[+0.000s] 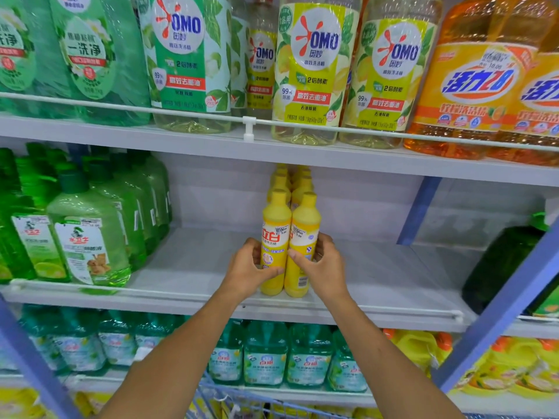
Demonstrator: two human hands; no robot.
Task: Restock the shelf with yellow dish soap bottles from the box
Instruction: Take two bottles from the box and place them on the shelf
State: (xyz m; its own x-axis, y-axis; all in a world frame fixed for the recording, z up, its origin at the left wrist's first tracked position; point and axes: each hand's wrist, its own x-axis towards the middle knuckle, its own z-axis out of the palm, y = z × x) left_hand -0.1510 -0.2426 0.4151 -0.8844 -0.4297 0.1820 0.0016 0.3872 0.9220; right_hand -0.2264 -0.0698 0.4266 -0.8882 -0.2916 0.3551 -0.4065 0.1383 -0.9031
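Note:
Two yellow dish soap bottles stand side by side at the front of the middle shelf. My left hand grips the left yellow bottle with thumb across its front. The right yellow bottle is held by my right hand, fingers curled round its side. Behind them, several more yellow bottles stand in two rows running to the back of the shelf. The box is not in view.
Green soap bottles fill the shelf's left end; a dark green jug stands at the right. Bare shelf lies on both sides of the yellow rows. Large OMO bottles sit on the shelf above, teal bottles below. A blue wire basket is at the bottom.

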